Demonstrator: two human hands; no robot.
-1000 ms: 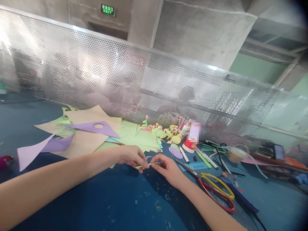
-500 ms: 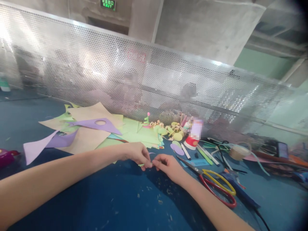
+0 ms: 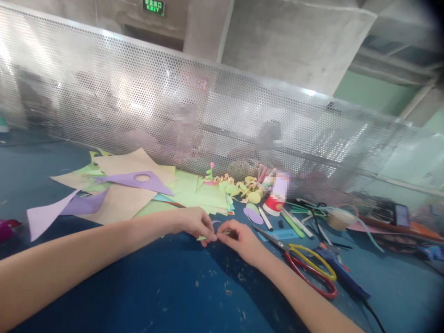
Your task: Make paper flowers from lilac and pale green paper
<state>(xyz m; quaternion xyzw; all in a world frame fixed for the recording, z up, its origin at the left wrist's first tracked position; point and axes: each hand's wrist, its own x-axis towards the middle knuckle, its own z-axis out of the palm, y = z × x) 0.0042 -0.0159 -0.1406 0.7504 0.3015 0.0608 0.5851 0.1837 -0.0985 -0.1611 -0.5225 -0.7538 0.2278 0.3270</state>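
While both hands, left (image 3: 194, 223) and right (image 3: 239, 237), pinch one green paper strip (image 3: 208, 237) over the bench (image 3: 173, 286), one pair of scissors (image 3: 305, 263) lies nearby; the hands have moved slightly closer than a second ago.

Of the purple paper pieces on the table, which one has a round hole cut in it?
The purple triangle lying on top of the tan sheets. The purple offcut at the left and the small purple oval near the glue bottle have no hole.

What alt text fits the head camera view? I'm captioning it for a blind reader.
Two bare hands meet over a blue table, the left hand and right hand pinching a thin green paper strip between their fingertips. Scissors lie to the right, cut coloured paper behind, before a perforated metal screen.
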